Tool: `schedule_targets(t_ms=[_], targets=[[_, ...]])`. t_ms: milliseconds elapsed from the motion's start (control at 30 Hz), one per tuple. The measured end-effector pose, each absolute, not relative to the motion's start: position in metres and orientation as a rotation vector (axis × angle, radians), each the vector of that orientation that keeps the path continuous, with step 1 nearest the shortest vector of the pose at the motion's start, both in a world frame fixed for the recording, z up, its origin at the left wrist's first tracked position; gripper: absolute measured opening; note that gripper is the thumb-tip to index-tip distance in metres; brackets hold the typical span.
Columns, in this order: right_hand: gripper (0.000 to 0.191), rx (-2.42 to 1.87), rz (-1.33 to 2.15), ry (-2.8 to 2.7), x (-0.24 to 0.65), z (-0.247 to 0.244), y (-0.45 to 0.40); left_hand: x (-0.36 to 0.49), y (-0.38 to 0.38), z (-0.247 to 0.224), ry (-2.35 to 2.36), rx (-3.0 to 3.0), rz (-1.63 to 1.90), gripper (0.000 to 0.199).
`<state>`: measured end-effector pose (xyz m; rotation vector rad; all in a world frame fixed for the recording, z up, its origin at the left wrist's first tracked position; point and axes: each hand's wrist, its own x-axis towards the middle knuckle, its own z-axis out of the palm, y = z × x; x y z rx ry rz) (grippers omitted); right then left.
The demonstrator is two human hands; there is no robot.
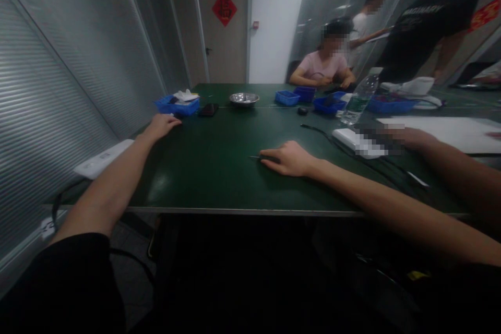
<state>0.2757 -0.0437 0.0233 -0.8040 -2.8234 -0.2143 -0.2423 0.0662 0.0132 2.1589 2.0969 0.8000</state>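
My right hand (291,159) rests on the green tabletop, fingers closed round a slim tool with a thin metal shaft (254,156) pointing left. It looks like a small screwdriver, but its handle is mostly hidden by the fingers. At the far left, my left hand (162,125) is beside the near side of a blue basket (183,108). Its thumb and fingers are pinched together; whatever they hold, if anything, is too small to name. White crumpled pieces (186,95) lie in that basket. A black phone-like object (209,109) lies just right of it.
A shiny metal bowl (244,99) stands farther back. More blue baskets (287,97), a water bottle (360,96), a white box (352,141) and black cables are at the right. Another person's arm (434,154) reaches in there. A person in pink (324,65) sits opposite.
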Motion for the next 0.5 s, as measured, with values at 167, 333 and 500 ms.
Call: schedule_targets(t_ms=[167, 333, 500], targets=[[0.052, -0.799, -0.219, -2.826, 0.276, 0.024, -0.044, -0.252, 0.076, 0.008, 2.194, 2.145, 0.774, 0.026], [0.052, -0.816, -0.235, -2.824, 0.276, 0.023, -0.044, -0.265, 0.088, 0.006, 2.188, 1.848, 0.873, 0.021], [0.051, -0.82, -0.245, -2.83, 0.276, 0.024, -0.044, -0.267, 0.093, 0.007, 2.102, 1.59, 0.975, 0.024]])
